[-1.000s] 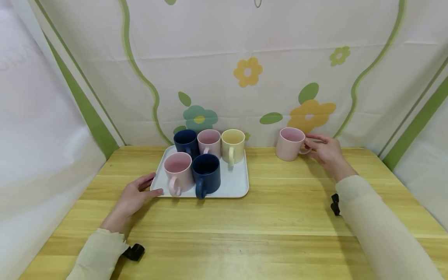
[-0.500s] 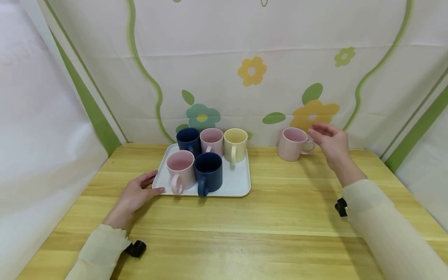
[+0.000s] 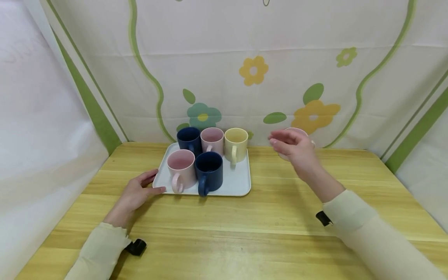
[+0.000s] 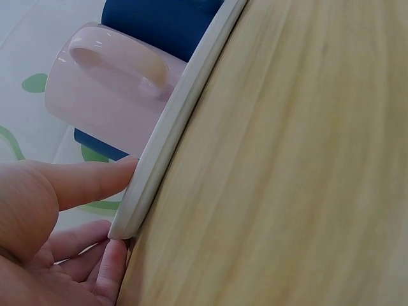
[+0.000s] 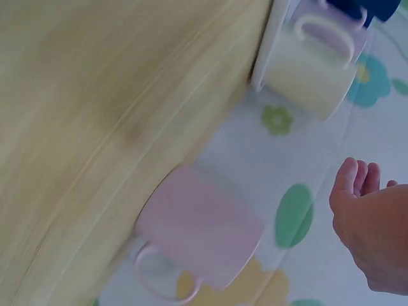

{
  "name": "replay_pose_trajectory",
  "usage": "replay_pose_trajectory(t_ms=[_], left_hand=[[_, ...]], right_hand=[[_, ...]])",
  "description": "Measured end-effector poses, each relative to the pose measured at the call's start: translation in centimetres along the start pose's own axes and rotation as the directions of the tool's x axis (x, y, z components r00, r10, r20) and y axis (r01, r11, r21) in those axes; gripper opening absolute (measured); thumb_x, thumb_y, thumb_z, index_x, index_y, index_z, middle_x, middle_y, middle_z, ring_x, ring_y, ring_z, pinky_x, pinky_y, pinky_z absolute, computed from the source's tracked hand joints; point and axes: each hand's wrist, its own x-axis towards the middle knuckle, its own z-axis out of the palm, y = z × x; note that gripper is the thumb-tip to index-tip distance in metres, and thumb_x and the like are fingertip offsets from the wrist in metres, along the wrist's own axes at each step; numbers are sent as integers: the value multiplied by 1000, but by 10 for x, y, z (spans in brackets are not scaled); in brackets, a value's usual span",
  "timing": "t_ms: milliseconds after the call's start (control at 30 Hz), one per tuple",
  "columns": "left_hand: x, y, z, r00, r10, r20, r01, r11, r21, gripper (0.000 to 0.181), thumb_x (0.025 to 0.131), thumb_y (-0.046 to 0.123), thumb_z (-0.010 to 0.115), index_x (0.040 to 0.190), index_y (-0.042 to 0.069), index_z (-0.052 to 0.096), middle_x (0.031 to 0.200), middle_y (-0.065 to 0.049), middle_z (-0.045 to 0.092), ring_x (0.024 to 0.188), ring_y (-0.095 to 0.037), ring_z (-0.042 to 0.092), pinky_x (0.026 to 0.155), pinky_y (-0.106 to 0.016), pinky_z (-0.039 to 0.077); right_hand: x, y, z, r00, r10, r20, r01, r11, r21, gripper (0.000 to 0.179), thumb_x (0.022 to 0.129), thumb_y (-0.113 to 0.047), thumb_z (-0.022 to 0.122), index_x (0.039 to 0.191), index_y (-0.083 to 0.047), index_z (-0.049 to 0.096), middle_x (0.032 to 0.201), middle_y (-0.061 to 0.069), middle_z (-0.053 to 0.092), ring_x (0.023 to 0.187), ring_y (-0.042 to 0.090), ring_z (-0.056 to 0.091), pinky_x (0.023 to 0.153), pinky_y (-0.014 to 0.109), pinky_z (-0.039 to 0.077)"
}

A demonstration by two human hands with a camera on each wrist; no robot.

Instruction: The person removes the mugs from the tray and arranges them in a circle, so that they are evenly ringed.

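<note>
The left hand (image 3: 136,192) pinches the white tray (image 3: 236,181) by its nearest corner, while the right hand (image 3: 297,149) hangs in the air with loosely bent, free fingers. Just beyond the right hand (which partly hides it from the head camera), a lone pink mug (image 5: 197,226) stands on the worktop (image 3: 238,237). Right of the left hand, the tray carries two pink mugs (image 3: 182,175), two dark blue mugs (image 3: 214,181) and one pale yellow mug (image 3: 241,153).

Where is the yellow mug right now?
In the head view, the yellow mug stands on the white tray, toward its back right, just right of the back-row pink mug.
</note>
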Motion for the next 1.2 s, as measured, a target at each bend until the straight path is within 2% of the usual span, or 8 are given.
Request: replay_pose_trajectory(t_ms=[267, 400, 700, 867, 900, 1000, 1100, 1200], left_hand=[[0, 0, 0, 1000, 4, 5, -4, 1000, 12, 85, 97, 18, 79, 166, 2, 32, 168, -26, 39, 153, -44, 39, 127, -57, 33], [0, 0, 0, 1000, 5, 3, -5, 1000, 6, 86, 97, 18, 79, 166, 2, 32, 168, -26, 40, 153, -44, 39, 126, -57, 33], [-1, 1, -1, 1000, -6, 11, 6, 1000, 7, 87, 97, 22, 80, 166, 3, 32, 168, -25, 40, 153, -43, 40, 124, -54, 36], [-1, 1, 1, 1000, 1, 12, -1, 1000, 10, 86, 97, 21, 80, 166, 2, 32, 168, -25, 40, 153, -43, 41, 124, -53, 36], [-1, 0, 0, 1000, 6, 12, -6, 1000, 14, 86, 97, 21, 80, 166, 2, 32, 167, -25, 41, 152, -43, 41, 123, -51, 37], [-1, -1, 0, 1000, 12, 10, -12, 999, 32, 86, 96, 24, 80, 166, 3, 33, 167, -23, 43, 152, -41, 43, 115, -35, 44], [-1, 0, -1, 1000, 7, 13, -8, 999, 35, 87, 96, 25, 80, 166, 4, 33, 167, -23, 42, 152, -40, 43, 104, -20, 44], [-1, 1, -1, 1000, 6, 17, -7, 999, 41, 87, 96, 25, 80, 166, 4, 33, 168, -23, 42, 152, -40, 43, 108, -25, 45]], right_hand=[[-15, 1, 45, 991, 50, 122, -53, 998, 26, 45, 101, -7, 71, 141, 8, 57, 115, -5, 76, 108, 7, 73, 97, 28, 61], [-24, 2, 63, 980, 73, 185, -79, 997, 26, 45, 100, -5, 70, 142, 7, 59, 119, -3, 77, 109, 7, 73, 97, 27, 61], [-38, 12, 95, 928, 90, 361, -88, 996, -20, 40, 98, -8, 73, 135, 4, 66, 129, 13, 76, 116, 15, 73, 102, 25, 56], [-45, 14, 109, 909, 127, 396, -135, 991, -9, 39, 99, -8, 73, 135, 4, 67, 131, 15, 76, 119, 20, 73, 103, 28, 57], [-46, 15, 111, 907, 139, 398, -148, 989, -8, 39, 99, -8, 73, 135, 4, 67, 131, 15, 76, 117, 19, 73, 104, 28, 58], [-49, 19, 118, 895, 188, 404, -199, 980, -16, 38, 99, -8, 73, 134, 4, 67, 131, 16, 75, 111, 13, 74, 104, 33, 59], [-50, 20, 126, 879, 245, 408, -255, 967, -31, 38, 99, -10, 72, 135, 4, 67, 132, 17, 74, 108, 12, 74, 105, 37, 59], [-50, 23, 132, 870, 280, 406, -290, 956, -37, 38, 100, -10, 71, 135, 4, 67, 133, 18, 74, 106, 12, 74, 105, 38, 59]])
